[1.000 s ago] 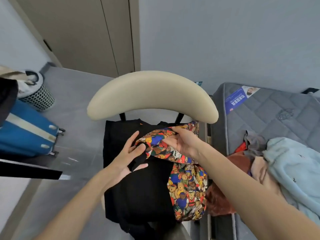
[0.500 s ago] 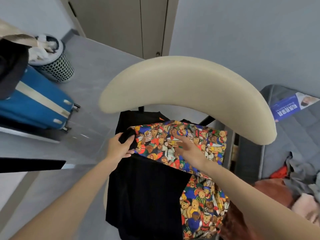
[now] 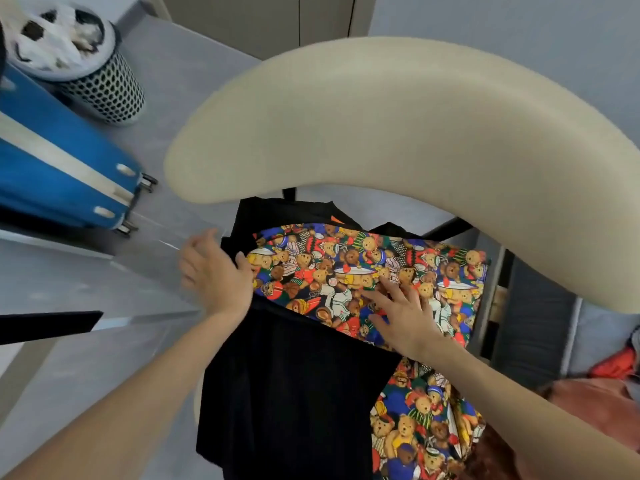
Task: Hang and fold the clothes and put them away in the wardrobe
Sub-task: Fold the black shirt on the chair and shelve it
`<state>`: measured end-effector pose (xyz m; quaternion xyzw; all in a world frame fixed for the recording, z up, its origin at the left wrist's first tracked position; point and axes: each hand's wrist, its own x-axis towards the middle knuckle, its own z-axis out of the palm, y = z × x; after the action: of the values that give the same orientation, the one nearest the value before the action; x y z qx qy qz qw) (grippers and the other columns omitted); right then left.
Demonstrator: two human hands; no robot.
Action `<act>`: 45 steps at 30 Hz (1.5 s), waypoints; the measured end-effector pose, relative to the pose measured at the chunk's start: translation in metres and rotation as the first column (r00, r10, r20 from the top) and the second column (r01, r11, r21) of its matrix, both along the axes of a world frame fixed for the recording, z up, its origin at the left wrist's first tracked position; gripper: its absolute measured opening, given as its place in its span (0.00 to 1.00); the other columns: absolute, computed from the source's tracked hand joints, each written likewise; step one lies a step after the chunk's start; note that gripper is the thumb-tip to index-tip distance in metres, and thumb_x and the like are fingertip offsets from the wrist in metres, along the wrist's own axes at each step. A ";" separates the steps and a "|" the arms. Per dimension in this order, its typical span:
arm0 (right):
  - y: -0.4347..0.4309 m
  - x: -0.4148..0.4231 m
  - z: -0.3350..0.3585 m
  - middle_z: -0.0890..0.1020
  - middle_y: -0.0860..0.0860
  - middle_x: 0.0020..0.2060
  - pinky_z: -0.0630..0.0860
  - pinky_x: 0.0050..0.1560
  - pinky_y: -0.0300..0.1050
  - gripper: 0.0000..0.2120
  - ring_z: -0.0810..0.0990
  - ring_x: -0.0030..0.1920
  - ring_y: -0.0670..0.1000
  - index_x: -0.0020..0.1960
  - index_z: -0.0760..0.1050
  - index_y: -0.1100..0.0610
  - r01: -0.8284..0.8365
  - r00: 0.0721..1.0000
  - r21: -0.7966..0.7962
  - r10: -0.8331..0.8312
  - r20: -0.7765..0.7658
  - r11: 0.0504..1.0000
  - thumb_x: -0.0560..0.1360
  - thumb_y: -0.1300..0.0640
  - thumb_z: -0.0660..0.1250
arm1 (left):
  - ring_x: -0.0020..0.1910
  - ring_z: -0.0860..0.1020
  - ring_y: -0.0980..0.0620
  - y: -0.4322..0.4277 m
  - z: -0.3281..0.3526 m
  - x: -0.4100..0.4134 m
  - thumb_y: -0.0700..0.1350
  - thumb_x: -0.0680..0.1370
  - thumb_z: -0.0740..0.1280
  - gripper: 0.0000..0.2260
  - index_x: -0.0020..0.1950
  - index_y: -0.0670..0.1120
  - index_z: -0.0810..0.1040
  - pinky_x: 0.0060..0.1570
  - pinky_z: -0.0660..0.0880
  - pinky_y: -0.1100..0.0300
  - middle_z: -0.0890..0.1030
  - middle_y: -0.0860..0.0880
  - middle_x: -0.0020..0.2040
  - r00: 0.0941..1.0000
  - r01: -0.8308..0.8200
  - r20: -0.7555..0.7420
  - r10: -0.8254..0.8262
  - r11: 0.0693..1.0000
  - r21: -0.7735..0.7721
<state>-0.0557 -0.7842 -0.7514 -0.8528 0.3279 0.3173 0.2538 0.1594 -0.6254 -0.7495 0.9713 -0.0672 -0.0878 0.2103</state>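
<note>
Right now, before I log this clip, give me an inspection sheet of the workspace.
Surface: cream chair, seat covered by clothes.
Job's things: black garment spread on the seat; bear-print fabric folded across its upper part.
Clutter: reddish clothes at lower right.
Hands: left hand blurred, open, at the print's left edge; right hand flat on the print, fingers spread.
Cables: nothing seen.
Surroundings: blue suitcase, perforated bin, closed beige doors.
</note>
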 end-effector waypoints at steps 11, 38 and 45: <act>-0.068 0.014 -0.017 0.54 0.54 0.78 0.53 0.75 0.53 0.31 0.50 0.77 0.55 0.78 0.54 0.55 0.225 0.956 -0.183 -0.181 0.230 0.957 0.78 0.59 0.62 | 0.74 0.56 0.40 -0.054 -0.036 -0.013 0.52 0.83 0.54 0.27 0.79 0.55 0.46 0.69 0.64 0.44 0.44 0.48 0.79 0.628 0.778 -0.296 -0.720 0.584 0.232; -0.069 0.002 -0.021 0.74 0.54 0.62 0.63 0.65 0.55 0.20 0.68 0.64 0.58 0.61 0.75 0.56 0.226 0.974 -0.369 -0.202 0.101 0.902 0.74 0.46 0.69 | 0.49 0.77 0.48 -0.053 -0.035 0.012 0.44 0.78 0.65 0.04 0.52 0.47 0.73 0.41 0.72 0.57 0.77 0.49 0.48 0.618 0.782 -0.311 -0.722 0.523 0.338; -0.005 -0.050 -0.007 0.54 0.53 0.78 0.40 0.76 0.55 0.23 0.49 0.77 0.57 0.56 0.80 0.52 -0.151 0.963 -0.299 0.208 0.169 0.942 0.71 0.37 0.63 | 0.54 0.76 0.51 0.028 -0.008 -0.027 0.51 0.75 0.67 0.05 0.47 0.52 0.73 0.51 0.68 0.59 0.77 0.52 0.49 0.488 0.859 -0.486 -0.725 0.301 0.414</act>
<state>-0.1058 -0.7895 -0.7579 -0.9341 0.2634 0.2026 0.1305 0.1324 -0.5971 -0.7578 0.8023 -0.4846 -0.2971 -0.1822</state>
